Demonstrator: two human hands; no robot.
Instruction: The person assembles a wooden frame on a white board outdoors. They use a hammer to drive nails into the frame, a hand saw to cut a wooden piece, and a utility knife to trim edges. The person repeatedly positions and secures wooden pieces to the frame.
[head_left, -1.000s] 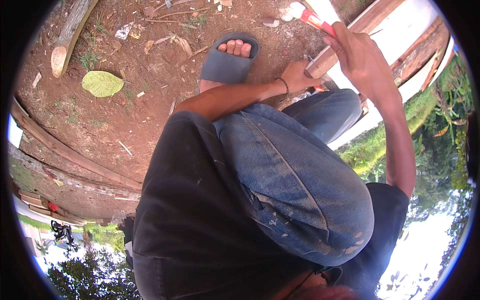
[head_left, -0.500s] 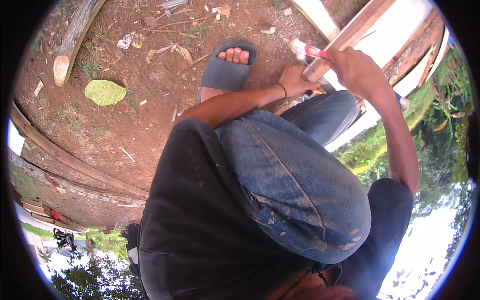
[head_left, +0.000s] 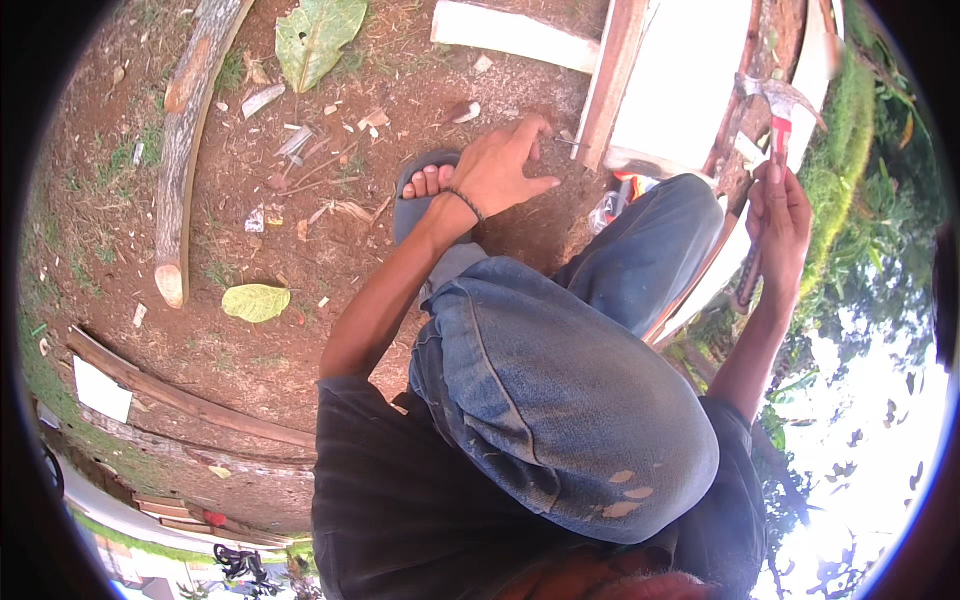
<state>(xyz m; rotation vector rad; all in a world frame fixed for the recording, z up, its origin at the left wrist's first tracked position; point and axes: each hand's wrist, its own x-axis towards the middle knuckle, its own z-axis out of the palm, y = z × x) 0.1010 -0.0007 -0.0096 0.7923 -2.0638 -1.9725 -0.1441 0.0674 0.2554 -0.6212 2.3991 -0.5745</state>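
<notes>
My right hand (head_left: 780, 215) is wrapped round the handle of a claw hammer (head_left: 780, 140), raised at the right with its metal head up and a red band below it. My left hand (head_left: 505, 165) hangs over the dirt beside the sandal, thumb and fingers apart, with nothing seen in it. Just right of its fingertips, a thin nail (head_left: 570, 140) sticks out at the end of a long wooden strip (head_left: 610, 90). This strip runs along a bright white board (head_left: 680, 80). My left hand does not touch the nail or strip.
A pale plank (head_left: 515, 35) meets the strip from the left. Behind my knee (head_left: 660, 250) lies a clear plastic bag (head_left: 605, 210) with something orange. A cut log (head_left: 185, 180), a yellow-green leaf (head_left: 255, 302) and wood chips lie on the dirt. Plants (head_left: 850, 220) grow at the right.
My left hand has come off the strip's end and opened to the left of it. My right hand has carried the hammer from above the strip's end out to the right. The view has shifted.
</notes>
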